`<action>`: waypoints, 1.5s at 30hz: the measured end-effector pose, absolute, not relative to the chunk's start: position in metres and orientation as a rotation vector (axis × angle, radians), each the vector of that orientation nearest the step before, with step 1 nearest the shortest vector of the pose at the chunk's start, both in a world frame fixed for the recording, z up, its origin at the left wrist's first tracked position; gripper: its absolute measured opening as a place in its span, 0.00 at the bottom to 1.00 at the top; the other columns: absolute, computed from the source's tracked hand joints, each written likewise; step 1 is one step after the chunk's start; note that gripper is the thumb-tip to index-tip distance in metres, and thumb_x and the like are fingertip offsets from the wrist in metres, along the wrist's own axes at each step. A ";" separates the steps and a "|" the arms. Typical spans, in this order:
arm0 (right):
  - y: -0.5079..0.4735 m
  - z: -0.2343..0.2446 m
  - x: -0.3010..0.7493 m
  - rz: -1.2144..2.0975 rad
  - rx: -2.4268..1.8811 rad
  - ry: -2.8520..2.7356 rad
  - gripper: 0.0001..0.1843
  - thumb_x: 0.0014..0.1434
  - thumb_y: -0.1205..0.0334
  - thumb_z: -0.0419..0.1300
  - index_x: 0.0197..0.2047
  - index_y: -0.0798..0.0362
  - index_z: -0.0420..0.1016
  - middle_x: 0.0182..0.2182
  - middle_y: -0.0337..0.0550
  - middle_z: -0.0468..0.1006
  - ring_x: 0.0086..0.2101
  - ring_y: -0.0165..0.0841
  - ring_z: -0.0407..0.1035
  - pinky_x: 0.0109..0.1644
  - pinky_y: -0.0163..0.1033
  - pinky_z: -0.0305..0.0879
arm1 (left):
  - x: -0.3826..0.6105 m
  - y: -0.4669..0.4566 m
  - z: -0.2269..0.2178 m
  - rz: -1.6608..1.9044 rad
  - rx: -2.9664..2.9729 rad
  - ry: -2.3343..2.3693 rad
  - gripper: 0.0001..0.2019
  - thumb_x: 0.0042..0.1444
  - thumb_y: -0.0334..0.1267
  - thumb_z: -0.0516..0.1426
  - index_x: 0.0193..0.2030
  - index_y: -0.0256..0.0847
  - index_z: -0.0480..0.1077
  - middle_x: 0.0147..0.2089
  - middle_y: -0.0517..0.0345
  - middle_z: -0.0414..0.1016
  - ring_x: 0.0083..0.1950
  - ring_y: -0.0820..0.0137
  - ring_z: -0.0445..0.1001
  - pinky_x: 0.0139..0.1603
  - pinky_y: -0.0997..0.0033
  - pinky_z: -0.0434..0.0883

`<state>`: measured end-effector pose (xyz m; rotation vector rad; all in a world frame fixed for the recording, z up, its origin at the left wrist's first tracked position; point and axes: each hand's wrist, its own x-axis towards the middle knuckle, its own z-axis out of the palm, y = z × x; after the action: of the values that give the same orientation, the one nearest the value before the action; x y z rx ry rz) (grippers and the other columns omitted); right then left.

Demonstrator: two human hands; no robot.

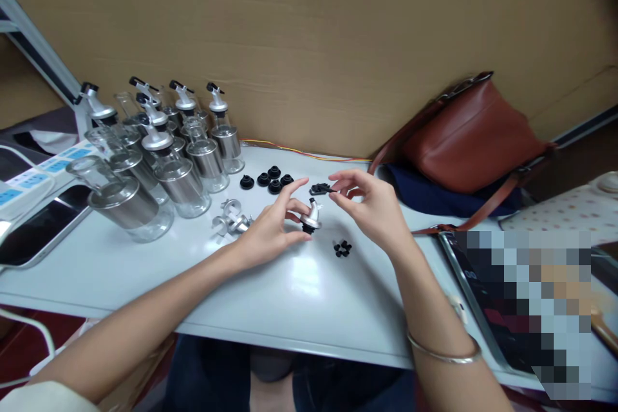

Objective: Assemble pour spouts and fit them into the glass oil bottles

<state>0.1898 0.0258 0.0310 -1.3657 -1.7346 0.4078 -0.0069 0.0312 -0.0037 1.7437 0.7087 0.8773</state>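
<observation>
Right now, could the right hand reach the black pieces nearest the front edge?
Probably yes: nothing visible blocks the right hand from those pieces, though its fingertips seem to pinch a black part.

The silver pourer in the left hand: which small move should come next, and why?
Probably, the right hand should bring the black piece at its fingertips to the silver pourer: held in the left hand, it shows no long black lever, while pourers on the bottles do.
</observation>
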 end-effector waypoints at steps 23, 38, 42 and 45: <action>0.022 0.027 0.175 0.657 -1.162 -1.683 0.09 0.53 0.63 0.62 0.39 0.54 0.78 0.32 0.43 0.77 0.32 0.32 0.69 0.40 0.41 0.68 | -0.007 0.034 -0.001 1.051 1.595 0.623 0.33 0.49 0.27 0.62 0.63 0.46 0.62 0.45 0.57 0.74 0.49 0.67 0.74 0.57 0.61 0.71; 0.020 0.027 0.173 0.677 -1.010 -1.719 0.20 0.47 0.57 0.71 0.44 0.51 0.79 0.34 0.42 0.75 0.36 0.35 0.69 0.45 0.44 0.66 | -0.004 0.028 0.004 1.178 1.492 0.669 0.32 0.46 0.28 0.63 0.60 0.45 0.66 0.43 0.58 0.74 0.49 0.68 0.74 0.55 0.64 0.73; 0.019 0.029 0.173 0.665 -1.020 -1.707 0.20 0.45 0.52 0.72 0.41 0.51 0.80 0.32 0.42 0.76 0.35 0.36 0.71 0.43 0.44 0.66 | -0.006 0.028 0.006 1.163 1.487 0.681 0.32 0.45 0.28 0.64 0.59 0.44 0.67 0.43 0.58 0.75 0.49 0.68 0.74 0.56 0.63 0.73; 0.018 0.031 0.173 0.659 -1.014 -1.701 0.19 0.44 0.51 0.72 0.38 0.51 0.81 0.31 0.43 0.77 0.35 0.36 0.71 0.42 0.44 0.67 | -0.007 0.028 0.006 1.160 1.476 0.706 0.32 0.44 0.28 0.65 0.59 0.44 0.67 0.42 0.59 0.75 0.49 0.67 0.74 0.56 0.62 0.73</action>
<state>0.1729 0.0183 0.0309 -1.0142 -1.7006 0.6593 -0.0067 0.0284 0.0060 1.4759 0.7056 1.1605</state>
